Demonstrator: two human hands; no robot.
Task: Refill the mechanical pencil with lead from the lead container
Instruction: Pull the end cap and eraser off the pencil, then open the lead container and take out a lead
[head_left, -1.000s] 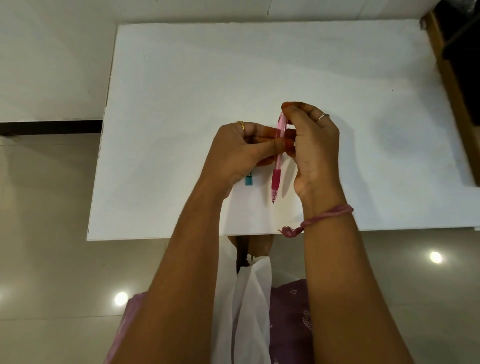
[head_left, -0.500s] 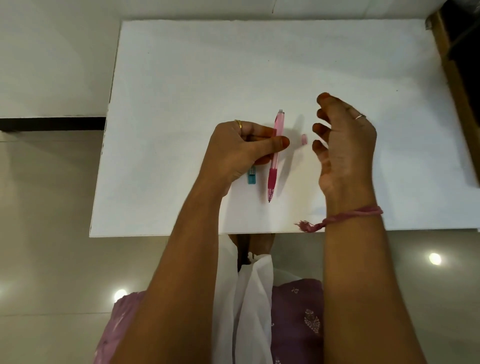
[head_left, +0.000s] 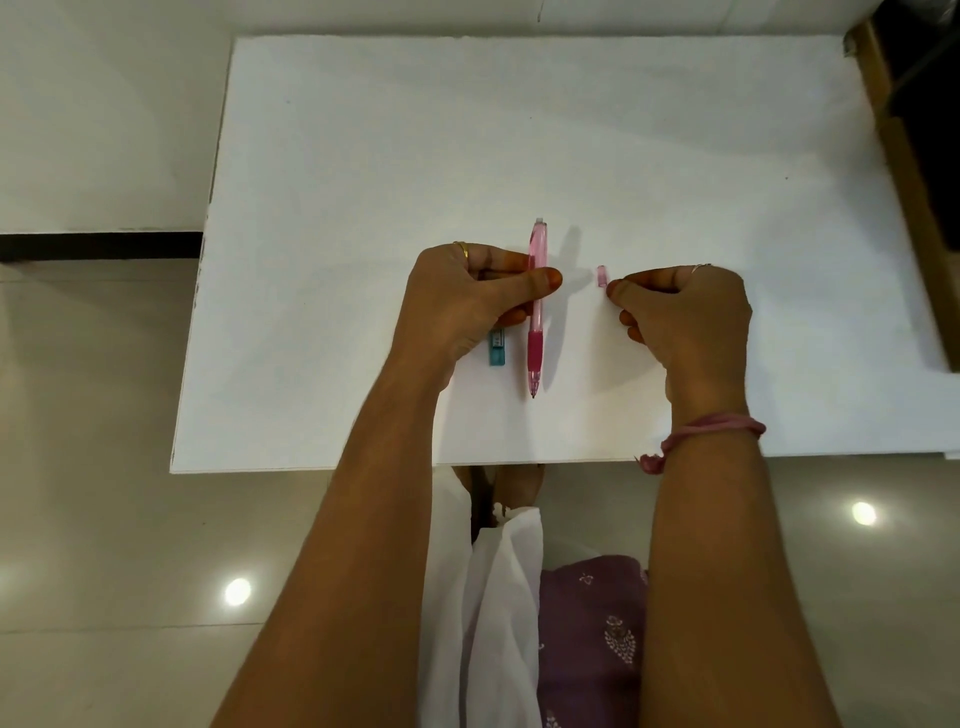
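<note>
Left hand: the left hand (head_left: 467, 296) reaches in over the near edge of the white table (head_left: 363, 156), knuckles up, forearm slanting in from below.
Left fingers: the thumb lies across the barrel and the curled fingers back it from the far side, pinching the mechanical pencil (head_left: 536, 306) at mid-length.
Pencil: pink, its length running away from the person, tip pointing back toward the table's near edge, capless end pointing away.
Right hand: the right hand (head_left: 685, 317) hangs just over the table, back up, wrist straight, a pink thread band (head_left: 711, 428) at the wrist.
Right fingers: curled in loosely, thumb tip and forefinger tip close together just beside the small pink cap (head_left: 601, 276); I cannot tell whether they touch it.
Cap: lies on the table between the two hands.
Lead container: the teal lead container (head_left: 497, 353) lies on the table, partly under the left palm, just beside the pencil's grip.
</note>
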